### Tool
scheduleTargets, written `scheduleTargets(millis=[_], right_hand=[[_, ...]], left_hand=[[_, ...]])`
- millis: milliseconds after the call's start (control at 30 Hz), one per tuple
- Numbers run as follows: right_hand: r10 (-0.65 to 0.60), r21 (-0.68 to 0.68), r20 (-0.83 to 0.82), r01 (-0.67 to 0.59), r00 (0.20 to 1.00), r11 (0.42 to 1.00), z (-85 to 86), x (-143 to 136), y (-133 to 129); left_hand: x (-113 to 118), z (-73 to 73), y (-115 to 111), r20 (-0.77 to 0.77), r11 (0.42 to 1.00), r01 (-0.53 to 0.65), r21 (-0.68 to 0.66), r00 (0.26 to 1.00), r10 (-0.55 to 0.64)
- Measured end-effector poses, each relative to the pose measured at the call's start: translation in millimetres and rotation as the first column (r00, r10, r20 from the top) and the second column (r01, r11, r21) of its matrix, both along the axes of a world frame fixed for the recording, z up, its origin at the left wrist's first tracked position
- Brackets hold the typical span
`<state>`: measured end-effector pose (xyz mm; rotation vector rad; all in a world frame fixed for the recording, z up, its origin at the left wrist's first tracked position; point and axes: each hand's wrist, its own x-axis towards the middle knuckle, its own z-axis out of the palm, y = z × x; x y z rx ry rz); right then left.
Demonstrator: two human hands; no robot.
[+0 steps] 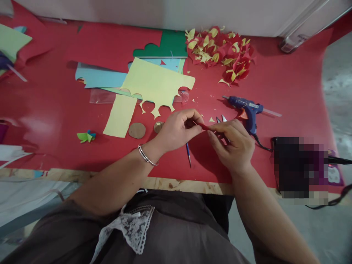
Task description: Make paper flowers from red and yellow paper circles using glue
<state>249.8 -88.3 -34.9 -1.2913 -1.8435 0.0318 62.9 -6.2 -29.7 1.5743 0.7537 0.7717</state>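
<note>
My left hand and my right hand meet over the table, both pinching a small piece of red paper between fingertips. The paper is mostly hidden by my fingers, so its shape is unclear. Partly under my right hand lie scissors, their pointed blades showing. A thin blue stick with a pointed tip rests on the table below my hands. Beside my left hand are a round brown cardboard disc and a smaller round piece, partly covered by that hand.
Cut yellow paper lies over blue, red and green sheets at the back. A heap of red and yellow paper scraps sits behind. A blue glue gun lies right, its cord trailing. At left is a small green-and-blue paper piece.
</note>
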Motion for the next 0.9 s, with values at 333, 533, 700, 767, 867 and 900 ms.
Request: scheduleTargets(millis=[333, 533, 700, 767, 867, 900], right_hand=[[-0.081, -0.032, -0.044, 0.080, 0.996, 0.996, -3.0, 3.6, 0.6], [-0.073, -0.079, -0.101, 0.065, 0.992, 0.995, -2.3, 3.7, 0.5], [-0.080, -0.116, -0.128, 0.066, 0.988, 0.991, 0.5, 4.3, 0.9], [-0.101, -0.119, -0.118, 0.087, 0.988, 0.989, 4.5, 4.7, 1.7], [-0.102, -0.083, -0.063, 0.097, 0.993, 0.992, 12.9, 4.6, 5.8], [-0.092, -0.058, -0.035, 0.090, 0.995, 0.994, 15.7, 4.1, 8.1]], left_hand=[[3.0, 2.2, 3.3, -0.025, 0.996, 0.027, 0.082, 0.999, -0.026], [1.5, 5.4, 3.9, -0.046, 0.989, 0.053, 0.137, 0.998, -0.048], [-1.0, 3.8, 1.2, -0.001, 0.995, -0.022, 0.100, 1.000, 0.023], [-1.0, 0.7, -1.1, 0.026, 0.994, -0.103, 0.039, 0.994, 0.102], [1.6, -3.4, -5.2, 0.129, 0.975, -0.118, -0.186, 0.981, 0.143], [3.2, -4.0, -6.5, 0.179, 0.954, -0.098, -0.283, 0.972, 0.152]])
